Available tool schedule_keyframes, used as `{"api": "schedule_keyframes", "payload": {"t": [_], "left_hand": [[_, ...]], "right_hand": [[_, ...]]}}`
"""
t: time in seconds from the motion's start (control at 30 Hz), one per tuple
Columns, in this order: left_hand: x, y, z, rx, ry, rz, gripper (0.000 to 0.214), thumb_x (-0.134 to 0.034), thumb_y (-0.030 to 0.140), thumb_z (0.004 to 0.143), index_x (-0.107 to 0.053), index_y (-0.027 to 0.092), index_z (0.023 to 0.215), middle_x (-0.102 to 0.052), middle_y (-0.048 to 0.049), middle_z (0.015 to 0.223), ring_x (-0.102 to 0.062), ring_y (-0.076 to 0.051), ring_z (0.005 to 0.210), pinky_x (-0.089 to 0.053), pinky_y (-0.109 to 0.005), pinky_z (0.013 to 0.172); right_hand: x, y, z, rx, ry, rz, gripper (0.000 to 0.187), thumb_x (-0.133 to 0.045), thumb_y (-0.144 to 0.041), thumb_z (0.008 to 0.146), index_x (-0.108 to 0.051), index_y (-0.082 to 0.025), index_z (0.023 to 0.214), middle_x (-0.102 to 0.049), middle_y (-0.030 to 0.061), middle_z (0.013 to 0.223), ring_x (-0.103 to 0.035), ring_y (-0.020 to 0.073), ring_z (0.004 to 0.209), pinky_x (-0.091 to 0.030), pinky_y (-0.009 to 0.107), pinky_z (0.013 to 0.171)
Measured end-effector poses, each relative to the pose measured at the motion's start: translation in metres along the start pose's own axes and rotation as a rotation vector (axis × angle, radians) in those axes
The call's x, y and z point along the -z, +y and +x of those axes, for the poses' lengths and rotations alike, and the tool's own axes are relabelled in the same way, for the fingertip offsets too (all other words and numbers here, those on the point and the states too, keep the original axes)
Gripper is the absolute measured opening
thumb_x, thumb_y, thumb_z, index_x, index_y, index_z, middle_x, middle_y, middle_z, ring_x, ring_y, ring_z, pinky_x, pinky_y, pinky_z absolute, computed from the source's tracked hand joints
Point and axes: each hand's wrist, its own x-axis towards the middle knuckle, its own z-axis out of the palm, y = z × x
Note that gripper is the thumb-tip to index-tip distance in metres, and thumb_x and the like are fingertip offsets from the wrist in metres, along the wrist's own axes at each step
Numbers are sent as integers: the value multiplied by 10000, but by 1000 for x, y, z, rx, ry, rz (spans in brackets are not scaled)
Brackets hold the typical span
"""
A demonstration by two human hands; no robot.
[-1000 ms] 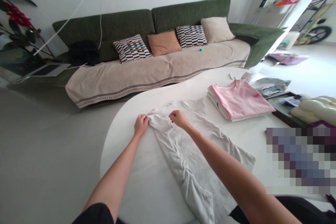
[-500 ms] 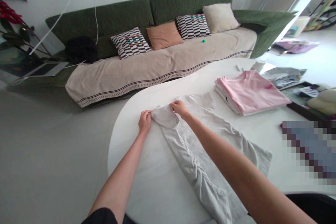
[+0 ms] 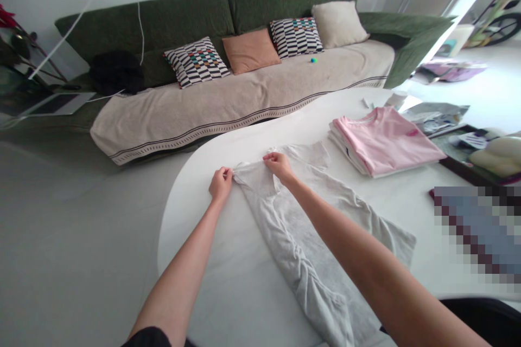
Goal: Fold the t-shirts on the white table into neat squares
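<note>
Grey shirt (image 3: 299, 230) is laid out across the desk (image 3: 211, 271), its far left part near the desk's left edge, its near end running toward the person. Step in hand, as judged: the far left part is being arranged, a flap (image 3: 258, 179) of it spanned between two grips. Flap corner is pinched by the left hand (image 3: 221, 184), fingers closed on the cloth; the far edge, further right, is pinched by the right hand (image 3: 279, 166), fingertips together on it. What the next move seems to call for: both pinches kept level and the flap laid flat, as the left side is badly creased lengthwise.

Around: a pink shirt (image 3: 391, 143) is stacked on other folded cloth to the right, just beside the grey shirt's far right sleeve, so little room is left there. Beyond it a plastic bag (image 3: 437, 114) and a dark tray (image 3: 459, 171) are placed. Near right, a patch (image 3: 476, 227) is pixelated, content cannot be told. Part of the grey shirt is hidden under the right forearm. Sofa (image 3: 179, 13) is set beyond the desk, not in the way
</note>
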Motion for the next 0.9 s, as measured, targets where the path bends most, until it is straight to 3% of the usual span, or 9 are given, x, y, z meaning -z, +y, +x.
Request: {"api": "schedule_keyframes", "payload": {"t": [0.1,0.2,0.4,0.5,0.63,0.7,0.8,0.9], "left_hand": [[2,5,13,-80,-48,-32,272,-425,424,808,-579,204,762,-599,-32,840,-539,-156,743,-358,-233,654],[8,7,27,-174,-177,-99,339,-405,445,797,-574,180,670,-583,-15,702,-528,-157,709,-360,-237,656],[19,0,45,-253,-423,-206,287,-545,438,686,-584,155,667,-580,19,642,-515,-128,643,-391,-225,626],[15,3,41,-256,-353,-156,230,-550,387,709,-577,159,713,-584,-2,697,-527,-135,654,-415,-248,655],[4,27,12,-302,34,15,221,-522,244,752,-568,161,951,-566,-79,941,-541,-188,878,-423,-312,809],[-2,43,-13,-404,123,13,285,-470,224,795,-537,151,1062,-536,-107,1058,-497,-198,1015,-386,-331,906],[-14,61,-51,-580,-19,36,366,-386,291,861,-488,166,1189,-465,-105,1240,-381,-206,1189,-311,-350,1004],[-27,68,-78,-552,-182,186,465,-376,432,858,-428,249,1282,-330,-65,1389,-192,-289,1303,-230,-461,1037]], "right_hand": [[5,-3,1,55,75,-32,277,-476,-242,665,-666,-135,836,-544,-14,650,-484,106,631,-381,220,628],[10,-2,0,70,106,-47,294,-457,-235,658,-671,-131,831,-578,3,700,-511,123,680,-392,237,672],[18,10,-4,76,56,-41,381,-469,-211,635,-639,-163,973,-613,4,826,-551,118,654,-431,228,624],[19,13,-5,89,44,-78,385,-468,-167,649,-608,-173,1007,-608,12,858,-553,116,655,-444,241,644],[27,4,-8,111,93,-154,392,-480,-112,668,-557,-144,1051,-572,73,957,-548,134,725,-427,303,767],[39,-4,-20,185,113,-197,372,-471,-109,699,-533,-145,1064,-542,92,1020,-544,129,738,-418,303,785],[65,-12,-64,345,64,-282,226,-446,-137,762,-542,-159,965,-556,61,932,-536,120,715,-425,259,716],[88,-7,-140,355,-99,-367,113,-414,-177,817,-526,-178,830,-548,13,745,-527,119,662,-413,232,637]]}}
